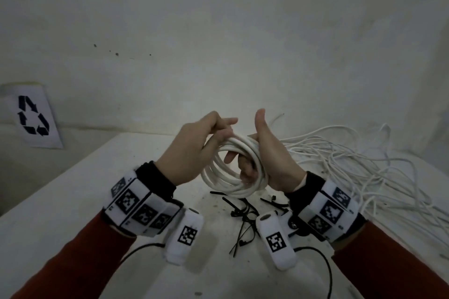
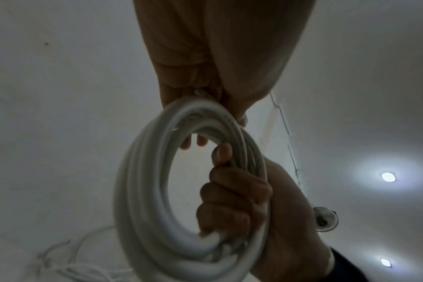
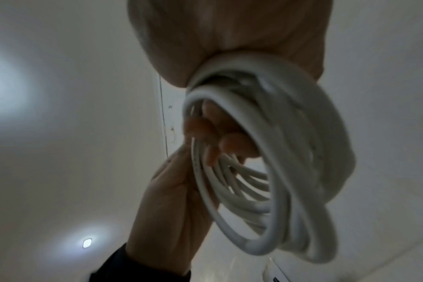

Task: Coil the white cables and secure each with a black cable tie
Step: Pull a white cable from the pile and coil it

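Observation:
A white cable wound into a coil hangs between both hands above the table. My right hand grips the coil's right side, fingers curled through the ring and thumb pointing up; in the left wrist view those fingers wrap the coil. My left hand pinches the top of the coil, and in the right wrist view its fingertips press on the loops. Several black cable ties lie on the table below the coil.
A tangled heap of loose white cables covers the table's right side. The white table meets a pale wall behind. A recycling-symbol sign leans at the far left. Black wrist-camera leads trail near the front.

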`<state>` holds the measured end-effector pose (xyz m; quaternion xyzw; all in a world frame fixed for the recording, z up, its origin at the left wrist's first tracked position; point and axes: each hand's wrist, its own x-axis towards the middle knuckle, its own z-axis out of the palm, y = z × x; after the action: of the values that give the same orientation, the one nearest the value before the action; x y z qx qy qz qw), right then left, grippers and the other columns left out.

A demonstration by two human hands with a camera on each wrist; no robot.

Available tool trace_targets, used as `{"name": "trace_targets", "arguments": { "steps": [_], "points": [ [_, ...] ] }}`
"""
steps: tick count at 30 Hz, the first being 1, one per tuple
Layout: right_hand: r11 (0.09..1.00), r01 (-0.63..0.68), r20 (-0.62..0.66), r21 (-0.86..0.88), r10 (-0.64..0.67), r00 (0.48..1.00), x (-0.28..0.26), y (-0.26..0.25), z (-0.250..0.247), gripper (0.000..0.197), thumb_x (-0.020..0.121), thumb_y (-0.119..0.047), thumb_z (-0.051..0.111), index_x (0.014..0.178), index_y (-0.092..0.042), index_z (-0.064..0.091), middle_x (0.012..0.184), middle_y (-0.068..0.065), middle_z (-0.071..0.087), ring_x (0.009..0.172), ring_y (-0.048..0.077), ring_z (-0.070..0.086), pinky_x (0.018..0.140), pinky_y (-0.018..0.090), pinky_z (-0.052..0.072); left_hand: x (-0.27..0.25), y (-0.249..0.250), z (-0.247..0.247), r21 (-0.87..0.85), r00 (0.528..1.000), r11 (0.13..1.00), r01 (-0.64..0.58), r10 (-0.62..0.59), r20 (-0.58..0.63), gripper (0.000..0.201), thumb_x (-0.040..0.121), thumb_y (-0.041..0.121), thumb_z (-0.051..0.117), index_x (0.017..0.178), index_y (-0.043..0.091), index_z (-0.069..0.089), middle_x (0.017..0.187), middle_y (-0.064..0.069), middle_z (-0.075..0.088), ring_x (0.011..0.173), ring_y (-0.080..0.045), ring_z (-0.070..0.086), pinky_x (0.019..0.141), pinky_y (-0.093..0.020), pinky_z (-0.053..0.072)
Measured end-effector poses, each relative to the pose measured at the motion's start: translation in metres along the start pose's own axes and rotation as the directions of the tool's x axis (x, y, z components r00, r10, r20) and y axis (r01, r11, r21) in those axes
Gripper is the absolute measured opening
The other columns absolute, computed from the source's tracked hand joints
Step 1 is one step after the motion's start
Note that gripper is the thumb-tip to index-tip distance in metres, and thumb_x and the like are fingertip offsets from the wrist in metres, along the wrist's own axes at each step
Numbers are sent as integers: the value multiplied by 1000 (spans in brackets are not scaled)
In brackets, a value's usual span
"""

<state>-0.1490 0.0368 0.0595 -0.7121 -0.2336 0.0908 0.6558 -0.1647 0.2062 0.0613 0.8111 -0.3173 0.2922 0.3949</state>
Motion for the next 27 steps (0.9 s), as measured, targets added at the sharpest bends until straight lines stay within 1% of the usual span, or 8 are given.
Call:
{"name": "trace_targets", "arguments": {
  "steps": [3,6,9,11,14,17,23,27],
  "points": [
    [995,55,-230,-82,-73,970,1,2,2,92,95,-65,19,63,6,67,41,14,50,30,22,42,41,28,42,-8,-2,17,-33,994,994,102,-103,-40,16,100,25,39,91,15,48,79,2,60,66,-4,53,64,-20,41],
    [996,81,-377,-32,-87,922,3,8,4,68,99,-55,29,58,-8,57,43,16,49,28,22,39,38,28,41,-12,-6,30,-89,986,982,168,-166,26,31,100,40,32,100,16,52,82,3,59,77,-8,54,73,-20,41],
    [999,39,-426,31,-22,904,4,19,2,44,101,-49,29,78,-13,39,43,16,46,27,19,34,36,24,37,-13,-22,36,449,986,892,52,-118,121,48,86,65,14,89,31,49,81,18,52,98,-1,36,89,-30,18],
    [998,-11,-430,57,34,902,5,27,1,40,102,-47,27,83,-13,36,43,15,47,26,18,34,35,23,36,-11,-29,37,545,983,838,-16,-88,163,51,84,67,17,88,29,50,80,18,50,98,2,34,89,-30,16],
    [1000,-12,-459,17,19,888,7,34,0,41,103,-46,26,84,-12,37,44,15,45,25,18,34,33,21,34,-15,-37,43,97,954,980,171,-190,231,48,89,58,41,85,13,56,73,4,64,73,-12,58,70,-27,41],
    [989,39,-502,-146,-108,858,13,39,-3,44,102,-46,27,82,-9,39,48,13,43,26,18,38,32,21,32,-23,-34,53,-271,904,876,398,-324,280,35,95,36,47,82,4,57,67,0,62,59,-10,62,62,-22,48],
    [986,11,-492,-164,-92,866,22,53,-2,39,103,-40,28,81,-10,40,46,6,44,31,17,43,34,22,35,-27,-40,59,-421,816,701,576,-464,343,43,98,40,39,75,7,54,53,3,42,48,-12,41,58,-31,41],
    [908,-17,-348,-419,-143,927,28,66,-10,39,101,-43,33,76,-19,49,72,7,59,71,25,60,71,42,47,-34,-52,60,-402,800,692,600,-517,306,48,98,38,44,81,-6,55,58,1,38,47,-10,35,51,-22,36]
  ]
}}
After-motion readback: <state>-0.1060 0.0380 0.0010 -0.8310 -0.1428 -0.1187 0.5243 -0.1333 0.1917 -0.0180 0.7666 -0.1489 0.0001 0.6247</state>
